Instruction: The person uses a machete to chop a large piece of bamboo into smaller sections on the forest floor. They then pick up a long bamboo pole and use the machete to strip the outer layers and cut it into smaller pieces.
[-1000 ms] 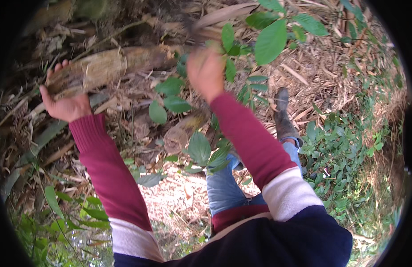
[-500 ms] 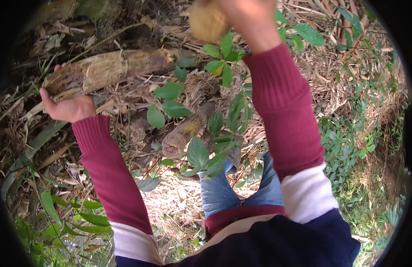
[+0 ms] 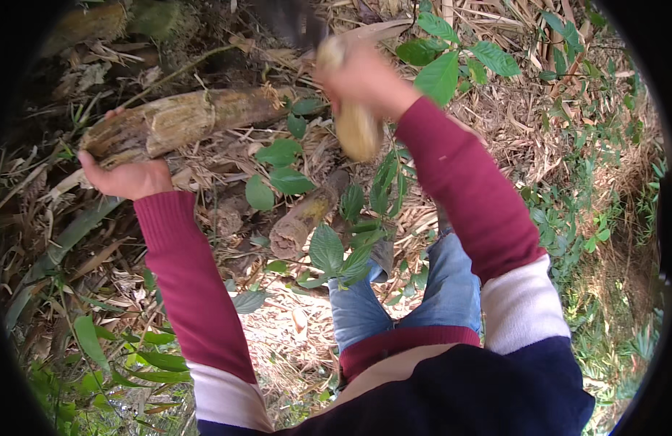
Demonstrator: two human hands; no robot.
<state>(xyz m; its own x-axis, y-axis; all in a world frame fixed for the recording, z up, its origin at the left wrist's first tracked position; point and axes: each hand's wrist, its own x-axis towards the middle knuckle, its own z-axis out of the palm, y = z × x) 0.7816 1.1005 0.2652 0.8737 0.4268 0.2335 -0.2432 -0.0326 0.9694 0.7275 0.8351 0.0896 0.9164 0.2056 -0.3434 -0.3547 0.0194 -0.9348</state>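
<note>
- Left hand (image 3: 129,179): grasping the broken left end of the weathered log (image 3: 183,123). Thumb on the near side, fingertips just showing past the far side, palm cupped around the end. Likely there to steady it, and it keeps my fingers well apart from the blade.
- Weathered log: lies crosswise at upper left above dry litter, bark stripped and wood splintered toward my hand. Right end sits by some leaves; can't tell whether litter props it or it hangs free.
- Dark blade (image 3: 296,22): top edge of view, beyond the log's right end, apart from my left hand. Blurred and cut off by the frame, so can't call its shape.
- Short log (image 3: 307,212): on the litter nearer my legs, blunt end toward me. Neither hand on it; nothing visible holds it but the ground.
- Right hand (image 3: 366,81): clenched around the wooden handle (image 3: 360,136), butt sticking out on my side. Full-fist hold, I'd say for control of the blade end. Blur hides exact finger placement.
- Green leaves (image 3: 439,76): just right of that fist. Growing there, not placed; I'd guess they could snag the arm.
</note>
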